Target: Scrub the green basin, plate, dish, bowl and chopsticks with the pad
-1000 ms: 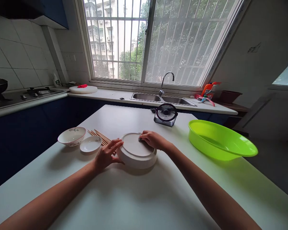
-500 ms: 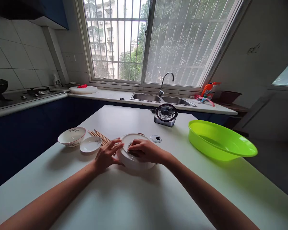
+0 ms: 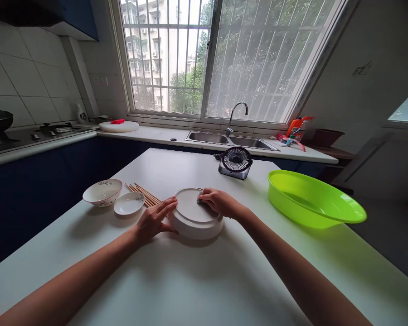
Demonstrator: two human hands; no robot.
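An upside-down white plate point(image 3: 190, 209) rests on the table, its flat underside facing up. My left hand point(image 3: 156, 216) grips its left edge, fingertips on top and thumb low against the side. In my right hand point(image 3: 221, 203) is a small grey scouring ball point(image 3: 200, 198), which looks like steel wool, pressed onto the right part of the plate's underside; my fingers cover much of it. To the left of the plate lie several wooden chopsticks point(image 3: 144, 194), a small white dish point(image 3: 129, 203) and a flower-patterned bowl point(image 3: 102, 193).
A bright green basin point(image 3: 302, 213) stands at the table's right edge. Towards the back of the table point(image 3: 177, 163) is a small black fan point(image 3: 236, 161). Beyond it, a counter holds a double sink point(image 3: 207, 137) with a faucet point(image 3: 230, 130); a stove point(image 3: 37, 136) is at far left.
My right hand has slid the scouring ball from the plate's middle-left to the right and slightly away from me. My left hand has stayed on the plate's edge.
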